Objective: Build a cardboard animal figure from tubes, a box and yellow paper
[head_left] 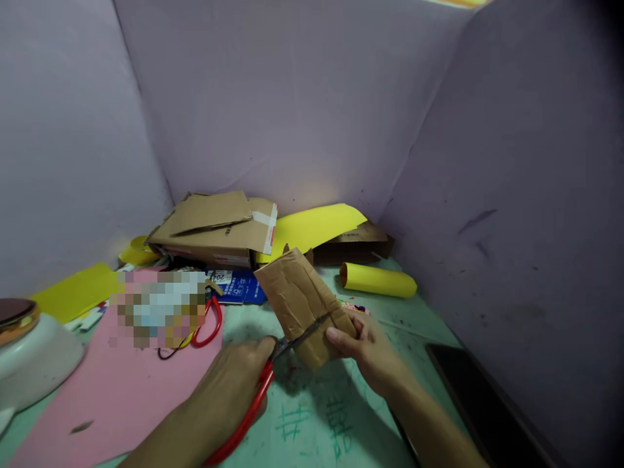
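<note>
My left hand (238, 374) is closed around a pair of red-handled scissors (263, 383), whose dark blades meet the lower left edge of a creased piece of brown cardboard (305, 296). A dark slit runs across the cardboard from the blades toward the right. With thumb on top, my right hand (363, 341) pinches the cardboard at its lower right, holding it tilted above the green tabletop. The fingers of my left hand are mostly hidden behind the scissor handles.
Cardboard boxes (209, 227) and a yellow sheet (312, 227) lie at the back. A yellow paper roll (377, 279) rests to the right, near a dark flat panel (478, 403). Pink paper (121, 403), another red handle (214, 325) and a white rounded container (43, 361) are left.
</note>
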